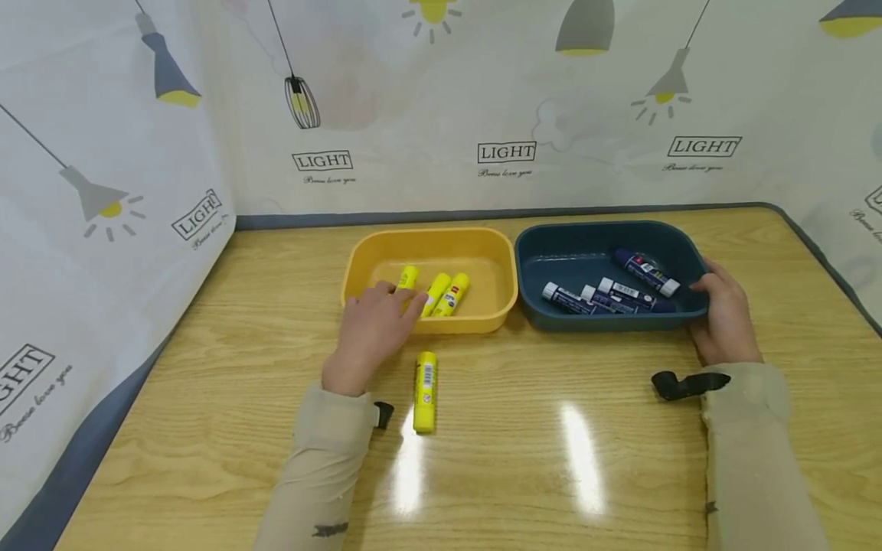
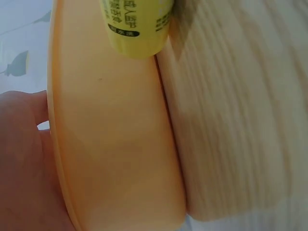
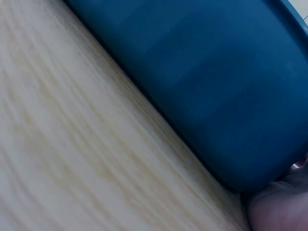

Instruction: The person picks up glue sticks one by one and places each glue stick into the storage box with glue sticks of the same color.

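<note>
A yellow tray (image 1: 358, 264) holds three yellow glue sticks (image 1: 448, 295). My left hand (image 1: 400, 298) lies over its front rim, fingers reaching inside beside the leftmost stick, holding nothing that I can see. In the left wrist view the yellow tray's outer wall (image 2: 115, 144) fills the frame beside my palm (image 2: 24, 159). Another yellow glue stick (image 1: 425, 390) lies on the table just in front of the tray; its end (image 2: 137, 29) shows in the left wrist view too. My right hand (image 1: 710, 295) grips the right end of a dark blue tray (image 1: 572, 241) with several dark blue glue sticks (image 1: 645, 272). That tray's wall (image 3: 207, 86) and my hand (image 3: 279, 207) appear in the right wrist view.
The two trays stand side by side at the back middle of a wooden table (image 1: 551, 459). A printed curtain (image 1: 482, 115) closes off the back and the left side. Black wrist straps (image 1: 678, 384) stick out over the table near each sleeve.
</note>
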Action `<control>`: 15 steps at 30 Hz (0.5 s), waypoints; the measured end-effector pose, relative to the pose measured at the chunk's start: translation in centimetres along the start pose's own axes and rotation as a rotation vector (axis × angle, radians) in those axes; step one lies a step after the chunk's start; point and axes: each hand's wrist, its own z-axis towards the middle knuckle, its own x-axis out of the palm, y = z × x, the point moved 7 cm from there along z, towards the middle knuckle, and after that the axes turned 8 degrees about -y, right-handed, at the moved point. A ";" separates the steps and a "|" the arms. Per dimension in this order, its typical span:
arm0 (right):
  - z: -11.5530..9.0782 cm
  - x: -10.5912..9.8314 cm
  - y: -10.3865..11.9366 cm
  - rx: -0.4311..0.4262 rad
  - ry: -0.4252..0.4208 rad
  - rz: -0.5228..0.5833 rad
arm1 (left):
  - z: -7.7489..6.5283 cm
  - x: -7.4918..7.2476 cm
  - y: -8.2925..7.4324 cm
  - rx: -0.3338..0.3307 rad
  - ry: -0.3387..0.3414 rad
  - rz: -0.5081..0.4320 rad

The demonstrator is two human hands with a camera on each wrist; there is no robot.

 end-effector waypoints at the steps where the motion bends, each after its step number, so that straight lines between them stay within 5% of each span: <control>1: 0.0 0.0 0.0 0.001 0.000 0.007 | 0.0 0.1 0.0 -0.003 0.007 0.008; 15: 0.1 0.1 0.1 -0.009 0.000 0.013 | -0.1 0.5 -0.2 -0.014 0.060 0.072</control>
